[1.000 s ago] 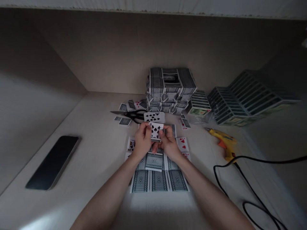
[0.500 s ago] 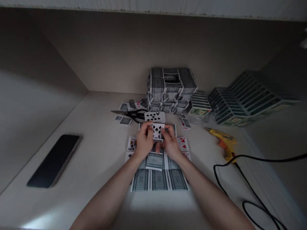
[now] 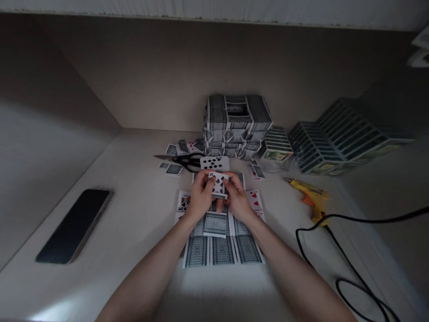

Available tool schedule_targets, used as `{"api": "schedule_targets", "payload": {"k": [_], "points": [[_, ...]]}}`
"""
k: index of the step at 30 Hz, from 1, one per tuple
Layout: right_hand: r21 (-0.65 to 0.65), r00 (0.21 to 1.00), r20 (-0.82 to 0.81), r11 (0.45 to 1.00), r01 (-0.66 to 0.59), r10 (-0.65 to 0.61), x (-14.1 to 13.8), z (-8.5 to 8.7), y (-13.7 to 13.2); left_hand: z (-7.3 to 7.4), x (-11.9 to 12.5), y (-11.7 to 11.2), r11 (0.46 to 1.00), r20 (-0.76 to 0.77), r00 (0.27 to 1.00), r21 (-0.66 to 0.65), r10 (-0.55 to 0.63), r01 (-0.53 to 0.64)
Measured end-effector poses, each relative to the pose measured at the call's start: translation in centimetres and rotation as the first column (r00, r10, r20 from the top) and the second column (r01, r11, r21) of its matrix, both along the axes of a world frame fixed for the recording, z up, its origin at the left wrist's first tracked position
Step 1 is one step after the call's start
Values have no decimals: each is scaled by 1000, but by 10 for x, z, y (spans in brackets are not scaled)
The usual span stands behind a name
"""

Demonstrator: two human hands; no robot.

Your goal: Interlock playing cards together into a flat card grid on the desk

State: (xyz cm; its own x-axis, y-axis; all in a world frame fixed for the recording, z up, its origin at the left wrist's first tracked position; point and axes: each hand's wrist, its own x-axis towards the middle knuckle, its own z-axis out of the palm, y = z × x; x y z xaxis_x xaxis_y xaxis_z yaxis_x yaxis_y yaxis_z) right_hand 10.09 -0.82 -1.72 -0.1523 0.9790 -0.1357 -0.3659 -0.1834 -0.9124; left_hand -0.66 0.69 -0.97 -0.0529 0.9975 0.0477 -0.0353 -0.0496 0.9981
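Spade card (image 3: 218, 182) sits between both hands, face toward the wearer, over the far half of a panel of cards (image 3: 223, 251). Left hand (image 3: 200, 197) pinches its left side, thumb on the face, fingers behind. Right hand (image 3: 239, 199) grips the right side likewise; neither is balled into a fist. Along the lower edge a narrow strip of patterned back shows, so I judge the step in hand to be a fold or crease there.

Handling note: keep both thumbs level, run the pressure evenly from the middle out, and hold the fold line parallel to the edge; a skewed crease would probably leave the strip uneven.

Outward: a patterned card (image 3: 215, 223) lies slightly askew on the panel; a king (image 3: 184, 201) and a five of hearts (image 3: 255, 200) show at its sides. Beyond the hands, another spade card (image 3: 214, 163) lies beside black scissors (image 3: 189, 161), and behind them stands a card-built box (image 3: 217, 117). Yellow glue gun (image 3: 313, 197) at right, phone (image 3: 75, 226) at left.

Obscured: the rear fingers, the panel's centre under the hands, and which hand owns the fingertip below the card. Cannot tell whether the held card touches the panel. Dim light; a white object at upper right is cut off.
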Motion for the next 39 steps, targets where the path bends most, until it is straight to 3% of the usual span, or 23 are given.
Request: {"api": "schedule_targets", "payload": {"k": [5, 15, 28, 39], "points": [[-10, 1000, 12, 1000, 14, -13, 0, -3, 2, 1, 0, -1, 1000, -5, 1000, -1, 5, -5], [-22, 999, 38, 1000, -1, 1, 2, -3, 3, -4, -4, -2, 987, -157, 985, 152, 75, -51], [43, 989, 143, 999, 32, -38, 3, -11, 3, -5, -2, -3, 995, -108, 991, 63, 79, -73], [-28, 996, 76, 999, 45, -42, 3, -6, 2, 2, -2, -5, 995, -40, 996, 63, 76, -73]]}}
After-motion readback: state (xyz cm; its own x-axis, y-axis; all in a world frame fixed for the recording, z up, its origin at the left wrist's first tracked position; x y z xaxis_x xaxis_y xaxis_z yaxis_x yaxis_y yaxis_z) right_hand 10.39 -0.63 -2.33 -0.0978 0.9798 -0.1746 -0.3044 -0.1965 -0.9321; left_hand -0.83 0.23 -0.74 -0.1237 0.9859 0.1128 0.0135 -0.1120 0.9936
